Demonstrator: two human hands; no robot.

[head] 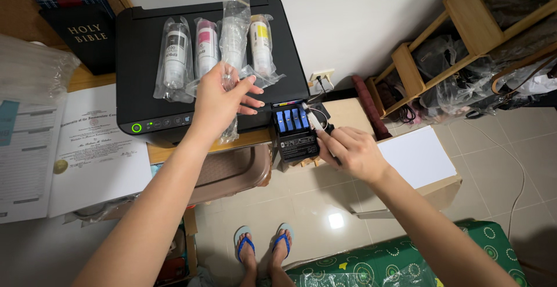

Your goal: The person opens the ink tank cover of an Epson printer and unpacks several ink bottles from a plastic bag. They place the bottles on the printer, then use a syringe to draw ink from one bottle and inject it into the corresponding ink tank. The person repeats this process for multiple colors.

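A person's left hand (pixel 223 98) is gripping a crinkly clear plastic sleeve holding a bottle (pixel 234 37), lifting it above the glossy black printer (pixel 145 72). At the printer's right end, the right hand (pixel 351 150) is pinching a small white cap (pixel 313 118) just over the blue-lidded ink tank block (pixel 293 130). Three more bagged bottles (pixel 203 49) are lying on the printer's lid.

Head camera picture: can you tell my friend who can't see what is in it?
A person's left hand grips a clear-wrapped ink bottle over a black printer, where three more wrapped ink bottles lie. Their right hand touches a small cap at the printer's ink tank unit with blue lids. Below are tiled floor and feet in blue flip-flops.
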